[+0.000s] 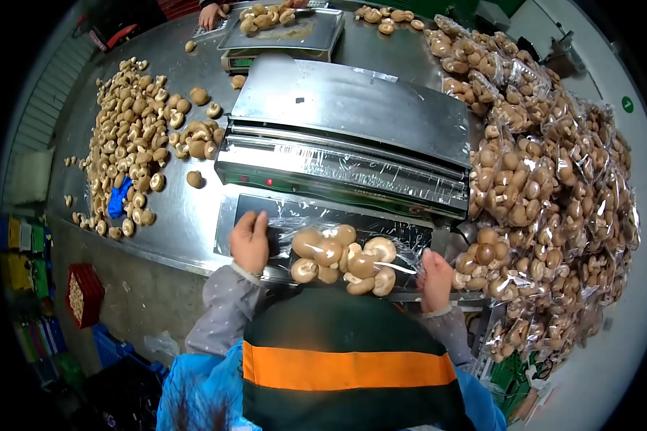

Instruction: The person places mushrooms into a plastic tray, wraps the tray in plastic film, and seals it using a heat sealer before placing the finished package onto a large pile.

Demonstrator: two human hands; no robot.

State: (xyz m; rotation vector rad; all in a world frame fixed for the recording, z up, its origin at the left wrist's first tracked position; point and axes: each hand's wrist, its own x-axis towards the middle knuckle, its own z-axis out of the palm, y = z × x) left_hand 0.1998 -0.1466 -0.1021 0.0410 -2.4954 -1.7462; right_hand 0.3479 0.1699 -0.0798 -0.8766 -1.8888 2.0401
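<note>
A clear film-wrapped pack of brown mushrooms (345, 260) is held low over a black plate (280, 208) at the front of the wrapping machine (345, 154). My left hand (249, 243) pinches the film at the pack's left end, with the film stretched toward the mushrooms. At the right end, my right hand (436, 280) has its fingers closed on the film. Several mushrooms show caps up, others show pale gills and stems. The film's underside is hidden.
Loose mushrooms (133, 122) are heaped on the steel table at left, with a blue item (118, 197) among them. Bagged mushrooms (546, 172) pile high at right. Behind the machine stands a scale (316, 44) with mushrooms; another person's hand (210, 16) is near it. A red crate (85, 294) sits on the floor.
</note>
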